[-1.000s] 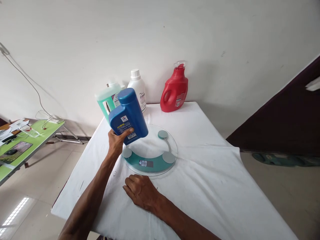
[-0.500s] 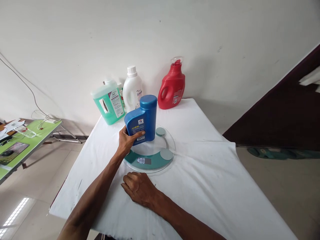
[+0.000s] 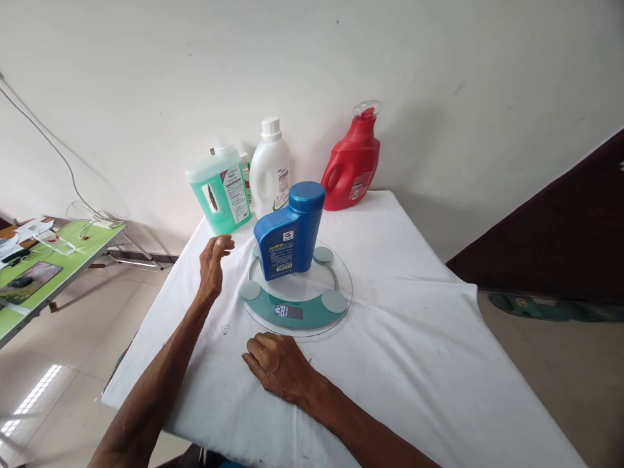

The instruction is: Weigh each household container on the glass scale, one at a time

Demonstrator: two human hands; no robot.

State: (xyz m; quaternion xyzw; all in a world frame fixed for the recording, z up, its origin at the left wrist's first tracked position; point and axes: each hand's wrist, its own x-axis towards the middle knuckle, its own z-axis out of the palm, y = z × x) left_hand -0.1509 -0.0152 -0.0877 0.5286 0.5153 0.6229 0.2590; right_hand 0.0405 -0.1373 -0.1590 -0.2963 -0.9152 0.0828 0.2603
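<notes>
A blue bottle (image 3: 287,237) with a round screw cap stands upright on a round glass bathroom scale (image 3: 258,315). Lit digits show on the scale's small display (image 3: 288,312), too blurred to read surely. My left hand (image 3: 213,265) is off to the left of the bottle, apart from it, with loosely bent fingers and nothing in them. In front of the scale, my right hand (image 3: 275,363) rests on the white cloth, its fingers curled into a loose fist. Nothing shows in that fist.
Along the wall stand a green liquid jug (image 3: 221,198), a white bottle (image 3: 270,172) and a tilted-necked red jug (image 3: 351,166). A small container is partly hidden behind the green one. White cloth (image 3: 414,325) covers the table. A green side table (image 3: 73,253) stands at left.
My left hand has let go of the blue bottle and drawn back to the left. The bottle now rests on the scale, and the display digits differ. My right hand stays put.
</notes>
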